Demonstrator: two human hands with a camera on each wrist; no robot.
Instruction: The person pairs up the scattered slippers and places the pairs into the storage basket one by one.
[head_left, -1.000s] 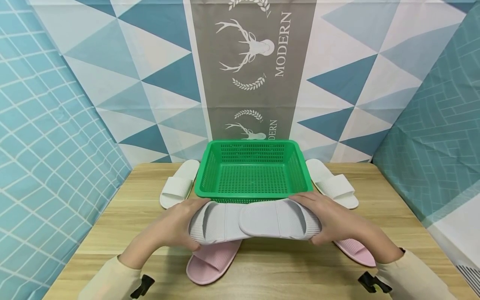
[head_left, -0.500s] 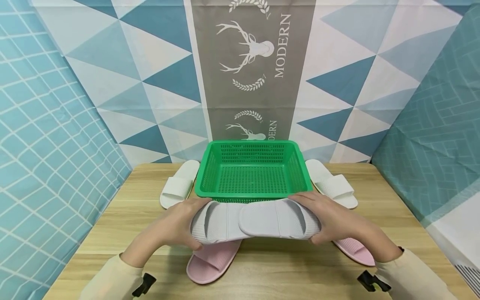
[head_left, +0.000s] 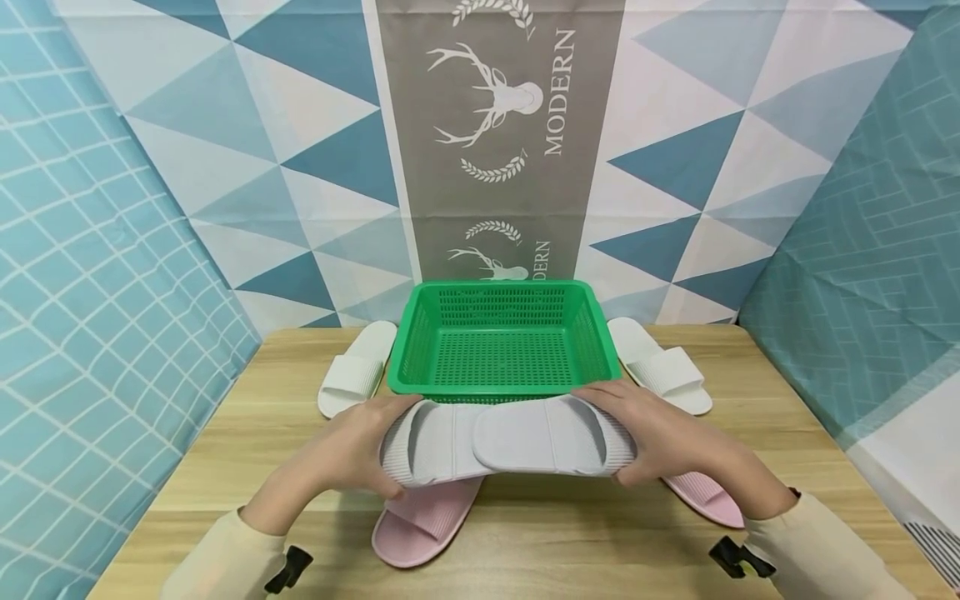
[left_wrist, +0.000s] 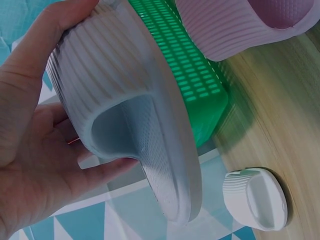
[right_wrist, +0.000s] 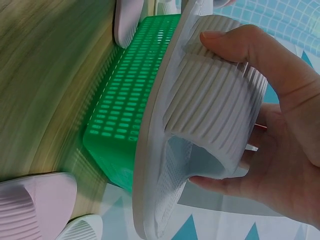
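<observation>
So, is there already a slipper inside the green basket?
No, the green basket is empty; both hands hold the grey slippers in front of it.

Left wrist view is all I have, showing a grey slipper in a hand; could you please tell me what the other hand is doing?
Observer: The right hand holds a second grey slipper, which overlaps the first grey slipper.
Operator: Thank you; is anything in the green basket?
Observer: The green basket holds nothing.
Operator: How many slippers lie on the table?
Observer: Four: a white slipper on each side of the basket and two pink slippers beneath the hands.
</observation>
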